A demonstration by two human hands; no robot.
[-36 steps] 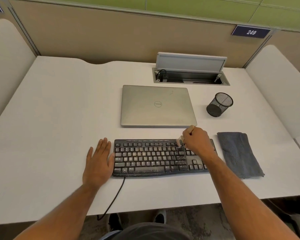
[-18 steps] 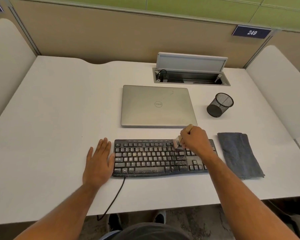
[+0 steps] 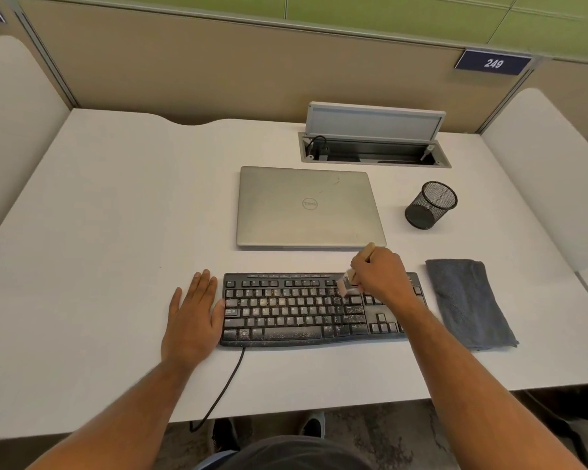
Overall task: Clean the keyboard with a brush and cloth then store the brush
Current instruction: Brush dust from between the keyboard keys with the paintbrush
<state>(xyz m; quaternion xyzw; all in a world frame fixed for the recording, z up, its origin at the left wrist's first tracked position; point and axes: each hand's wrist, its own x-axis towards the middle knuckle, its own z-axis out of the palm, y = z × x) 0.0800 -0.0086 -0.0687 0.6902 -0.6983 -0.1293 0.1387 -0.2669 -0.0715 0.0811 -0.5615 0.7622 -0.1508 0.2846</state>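
A black keyboard (image 3: 296, 310) speckled with pale dust lies near the front of the white desk (image 3: 116, 232). My right hand (image 3: 382, 274) grips a small wooden-handled brush (image 3: 348, 283), whose pale bristles touch the upper right rows of the main keys. My left hand (image 3: 192, 315) lies flat on the desk with straight fingers, its thumb against the keyboard's left edge. A folded grey cloth (image 3: 468, 301) lies on the desk right of the keyboard. A black mesh cup (image 3: 429, 205) stands behind the cloth.
A shut silver laptop (image 3: 307, 206) lies just behind the keyboard. Behind it a cable hatch (image 3: 373, 147) stands open in the desk. The keyboard's cable (image 3: 224, 388) runs over the front edge. White side panels flank the desk.
My right hand has drawn the brush a little to the left across the keyboard's top rows. My left hand has stayed in place.
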